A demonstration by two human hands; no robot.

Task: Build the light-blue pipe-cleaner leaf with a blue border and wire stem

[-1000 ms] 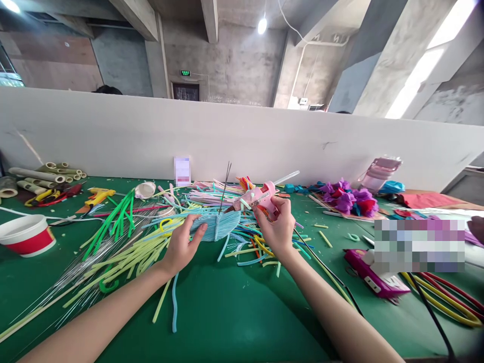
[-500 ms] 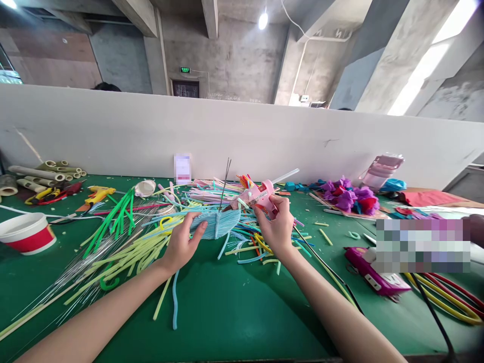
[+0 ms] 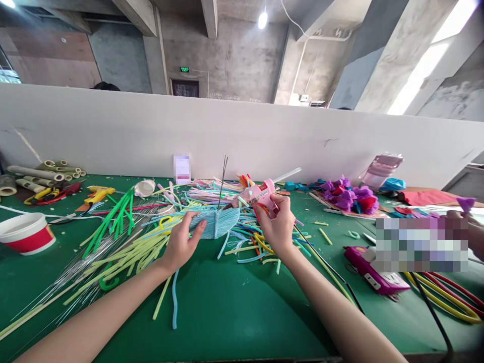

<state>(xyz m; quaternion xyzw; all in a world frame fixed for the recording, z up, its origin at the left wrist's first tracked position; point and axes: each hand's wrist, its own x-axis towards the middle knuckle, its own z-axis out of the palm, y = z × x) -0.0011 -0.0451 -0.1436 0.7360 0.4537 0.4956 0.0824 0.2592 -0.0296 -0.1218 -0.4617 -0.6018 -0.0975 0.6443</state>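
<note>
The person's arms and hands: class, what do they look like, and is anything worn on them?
The left hand and right hand are both bare, without gloves. The left forearm and right forearm are uncovered to the picture's edge, with no sleeve in view. No watch, bracelet or ring can be made out.

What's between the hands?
Head view: a blue piece in the left hand, thin wires rising by it, and the front of the pink glue gun in the right hand. Loose strips lie beneath.

The green table [image 3: 242, 317] carries a cup [image 3: 30, 239], bamboo tubes [image 3: 36, 173] and many pipe cleaners [image 3: 145, 248].
</note>
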